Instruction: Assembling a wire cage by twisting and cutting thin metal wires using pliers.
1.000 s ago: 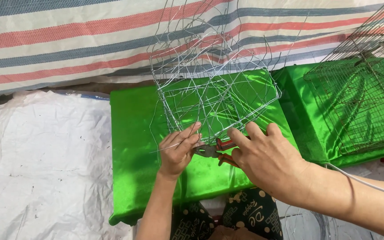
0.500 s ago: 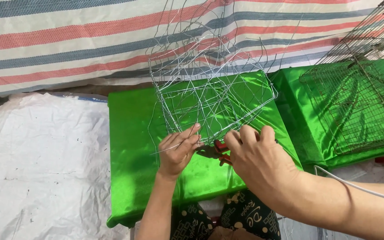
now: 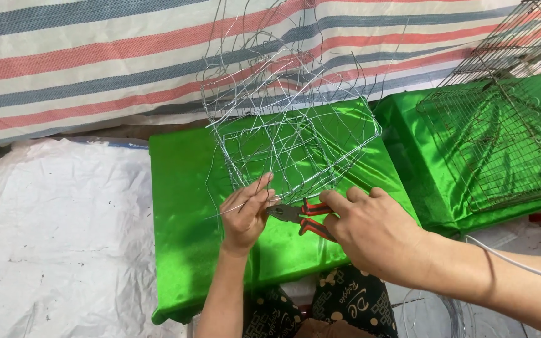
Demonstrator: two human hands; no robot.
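Observation:
A loose frame of thin silver wire [image 3: 289, 119] stands on a block wrapped in shiny green cloth [image 3: 183, 200]. My left hand [image 3: 245, 213] pinches a wire at the frame's near bottom edge. My right hand [image 3: 374, 231] grips pliers with red and black handles [image 3: 302, 216], their jaws pointing left toward the wire that the left hand holds. Both hands meet at the frame's near lower corner.
A second green-wrapped block [image 3: 421, 181] to the right carries a rusty wire mesh cage [image 3: 502, 144]. A striped red, blue and white tarp [image 3: 82, 62] hangs behind. White plastic sheeting [image 3: 51, 238] covers the ground at left. A white cable [image 3: 515, 260] crosses my right forearm.
The view has shifted a little. My hands stay at the frame's near edge, with the pliers brought closer to the left hand's fingers.

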